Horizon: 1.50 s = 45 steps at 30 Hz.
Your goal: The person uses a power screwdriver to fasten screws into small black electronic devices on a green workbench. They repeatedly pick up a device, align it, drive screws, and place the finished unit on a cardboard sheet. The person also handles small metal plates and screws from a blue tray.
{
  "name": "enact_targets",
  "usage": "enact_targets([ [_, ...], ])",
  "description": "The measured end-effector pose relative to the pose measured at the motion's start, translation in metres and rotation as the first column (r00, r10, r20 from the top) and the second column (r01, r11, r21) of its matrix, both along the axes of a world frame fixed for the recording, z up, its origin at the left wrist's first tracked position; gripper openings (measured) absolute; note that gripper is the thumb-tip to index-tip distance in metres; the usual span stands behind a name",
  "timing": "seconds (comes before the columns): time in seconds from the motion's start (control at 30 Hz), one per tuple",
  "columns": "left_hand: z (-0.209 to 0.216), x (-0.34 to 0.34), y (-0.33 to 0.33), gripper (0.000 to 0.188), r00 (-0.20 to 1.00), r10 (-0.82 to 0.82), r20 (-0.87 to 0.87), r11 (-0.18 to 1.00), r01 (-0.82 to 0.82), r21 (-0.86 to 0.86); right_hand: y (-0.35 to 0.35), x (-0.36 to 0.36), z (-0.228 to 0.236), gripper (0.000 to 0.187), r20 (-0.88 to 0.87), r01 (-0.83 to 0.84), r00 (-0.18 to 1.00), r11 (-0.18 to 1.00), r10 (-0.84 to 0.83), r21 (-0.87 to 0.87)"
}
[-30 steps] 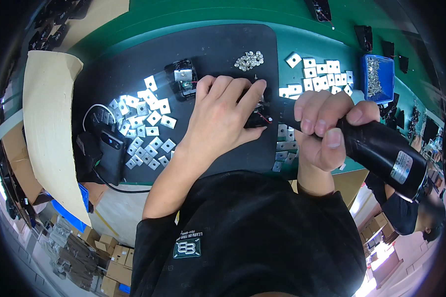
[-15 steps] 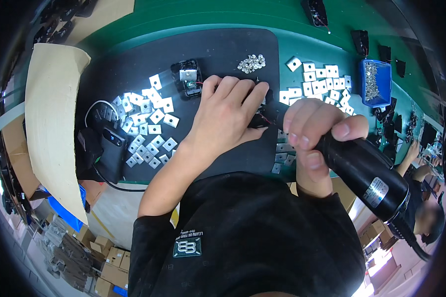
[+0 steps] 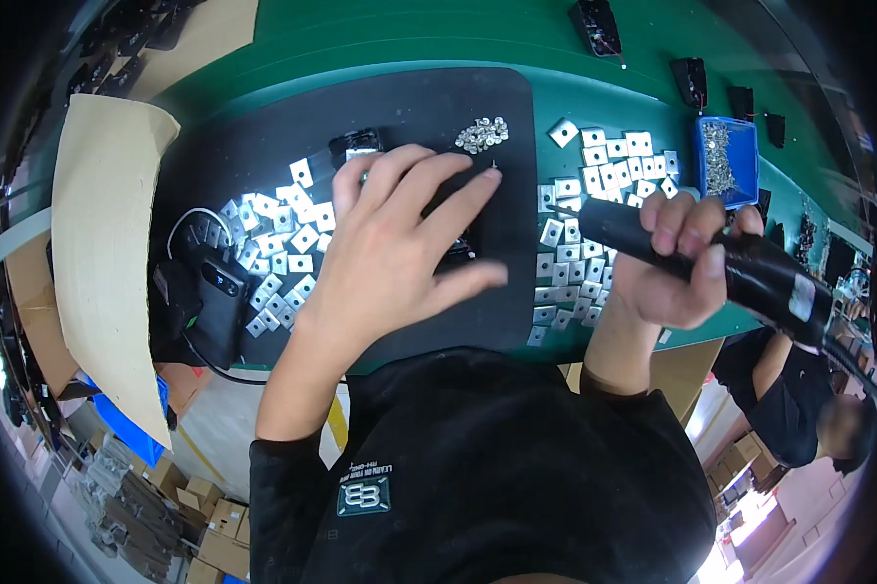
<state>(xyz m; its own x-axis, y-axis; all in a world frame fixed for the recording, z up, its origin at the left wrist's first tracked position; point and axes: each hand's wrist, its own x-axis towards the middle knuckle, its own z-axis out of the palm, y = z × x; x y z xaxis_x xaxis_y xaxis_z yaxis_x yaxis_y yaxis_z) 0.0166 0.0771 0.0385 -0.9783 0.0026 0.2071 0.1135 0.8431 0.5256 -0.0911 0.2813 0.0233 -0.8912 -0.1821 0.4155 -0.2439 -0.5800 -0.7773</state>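
My left hand (image 3: 390, 238) is open, its fingers spread above the black mat (image 3: 438, 102). Beneath it, mostly covered, lies a black plastic housing (image 3: 351, 144); a dark part with small wires shows only partly under the palm. One fingertip is close to a single small screw (image 3: 494, 166), and I cannot tell whether they touch. In my right hand (image 3: 686, 263) is a black electric screwdriver (image 3: 779, 292), held roughly level over the right side with its bit pointing left. A small pile of screws (image 3: 481, 135) sits beyond my left fingers.
Square metal plates with holes lie scattered left (image 3: 302, 238) and right (image 3: 608, 175). A blue bin of screws (image 3: 754, 161) stands at the right. A black power bank (image 3: 219, 292) with cables is at the left, beside a cardboard sheet (image 3: 112, 253). A co-worker (image 3: 793, 389) sits at far right.
My left hand has shifted left, its fingers spreading from a curled hold over the dark part. The screwdriver in my right hand has moved right, away from that part, and swung more level.
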Motion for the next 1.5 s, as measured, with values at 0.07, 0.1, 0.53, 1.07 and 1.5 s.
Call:
enact_targets([
  [0.07,-0.01,-0.014,-0.005,0.034,0.996,-0.09,-0.019,0.995,0.089,-0.037,-0.007,-0.003,-0.002,0.044,0.022,0.025,0.999,0.999,-0.025,-0.02],
  [0.1,-0.015,-0.025,-0.008,0.026,0.99,-0.14,-0.028,0.989,0.138,-0.053,-0.008,-0.006,-0.001,0.045,0.005,0.039,0.999,0.999,-0.039,-0.013],
  [0.53,-0.025,-0.124,0.029,0.026,0.975,-0.198,0.102,0.933,0.219,-0.287,-0.002,-0.032,-0.003,0.045,-0.088,0.243,0.966,0.97,-0.244,-0.029],
  [1.07,-0.045,-0.161,-0.026,0.016,0.999,0.029,0.036,0.998,-0.03,0.051,-0.052,-0.003,-0.031,0.05,0.058,0.075,0.995,0.996,-0.078,0.046],
  [1.5,-0.055,-0.181,-0.042,0.019,0.994,0.039,0.106,0.989,-0.054,0.138,-0.021,-0.004,0.0,0.051,0.181,0.001,0.983,0.992,0.022,-0.123],
])
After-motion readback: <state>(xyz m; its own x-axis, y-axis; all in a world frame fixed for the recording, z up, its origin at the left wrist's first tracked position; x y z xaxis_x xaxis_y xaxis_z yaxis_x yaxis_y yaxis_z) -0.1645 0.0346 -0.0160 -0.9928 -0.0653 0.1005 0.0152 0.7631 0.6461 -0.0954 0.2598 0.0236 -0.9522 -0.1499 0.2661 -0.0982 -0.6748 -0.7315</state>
